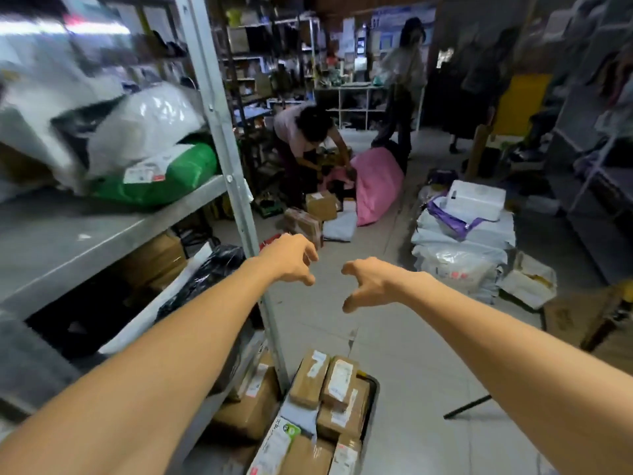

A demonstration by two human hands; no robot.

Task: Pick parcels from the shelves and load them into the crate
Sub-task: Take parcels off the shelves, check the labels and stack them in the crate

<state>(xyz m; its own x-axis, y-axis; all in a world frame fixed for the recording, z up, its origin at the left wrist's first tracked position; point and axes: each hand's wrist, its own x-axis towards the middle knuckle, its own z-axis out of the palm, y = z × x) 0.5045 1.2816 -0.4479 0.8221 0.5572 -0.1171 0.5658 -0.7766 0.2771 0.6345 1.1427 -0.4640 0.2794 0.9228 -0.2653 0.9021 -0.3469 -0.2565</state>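
Your left grip and right grip reach out empty.
Both are loosely curled, holding nothing, near each other above the floor. The crate sits near, below your arms, packed with brown parcels. More bags lie on the shelf at left.

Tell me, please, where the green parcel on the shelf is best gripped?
Probably by the free right end of the green parcel, from the open front of the shelf: it lies flat and white bags rest on its left part.
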